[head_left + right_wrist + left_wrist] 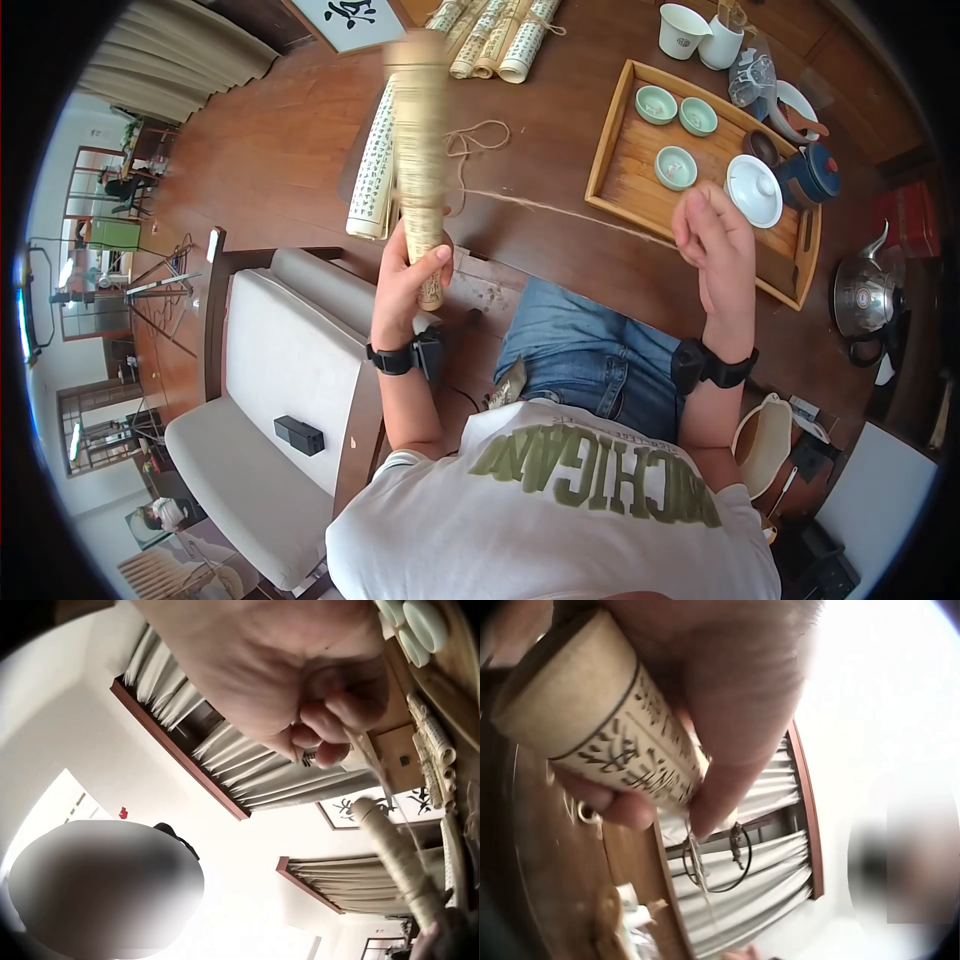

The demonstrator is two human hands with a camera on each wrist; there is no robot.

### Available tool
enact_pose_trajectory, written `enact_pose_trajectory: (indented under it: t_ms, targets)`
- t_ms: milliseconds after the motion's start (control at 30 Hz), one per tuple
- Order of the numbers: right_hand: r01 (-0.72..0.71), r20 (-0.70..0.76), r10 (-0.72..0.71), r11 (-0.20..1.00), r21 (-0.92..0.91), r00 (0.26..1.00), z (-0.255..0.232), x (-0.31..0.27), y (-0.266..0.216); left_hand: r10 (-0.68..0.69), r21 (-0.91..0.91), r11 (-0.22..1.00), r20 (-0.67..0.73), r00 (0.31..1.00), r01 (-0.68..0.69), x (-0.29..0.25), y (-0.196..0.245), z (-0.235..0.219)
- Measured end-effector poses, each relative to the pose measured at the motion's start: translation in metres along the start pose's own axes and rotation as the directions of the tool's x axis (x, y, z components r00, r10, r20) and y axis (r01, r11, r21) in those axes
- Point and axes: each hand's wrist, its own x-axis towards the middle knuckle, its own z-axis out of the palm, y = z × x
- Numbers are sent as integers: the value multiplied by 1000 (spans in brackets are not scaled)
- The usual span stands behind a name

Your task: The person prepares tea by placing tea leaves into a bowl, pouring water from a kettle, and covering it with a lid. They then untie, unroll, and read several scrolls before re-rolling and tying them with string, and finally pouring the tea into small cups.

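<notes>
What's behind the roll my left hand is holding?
In the head view, another written roll lies partly behind the held roll, on the table; its covered part can't be seen.

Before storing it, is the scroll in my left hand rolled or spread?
Rolled: the left hand grips the scroll as a tube, its round end showing.

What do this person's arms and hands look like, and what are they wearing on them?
The left hand and right hand are ungloved. Each wrist has a black strap with a small, boxy black device. The white T-shirt has short sleeves and green "MICHIGAN" lettering.
</notes>
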Motion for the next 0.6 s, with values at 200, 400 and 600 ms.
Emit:
enact_pose_trajectory:
  t_ms: [200, 400, 600]
  targets:
    - [46, -66, -109, 785, -618, 992, 45, 7, 10, 25, -344, 939, 139, 990, 25, 1, -11, 26]
    - [395, 260, -304, 578, -714, 916, 60, 14, 27, -141, -270, 930, 361, 922, 248, -5, -3, 57]
    - [-7, 294, 92, 960, -278, 952, 68, 16, 21, -226, -157, 944, 339, 913, 292, -7, -6, 66]
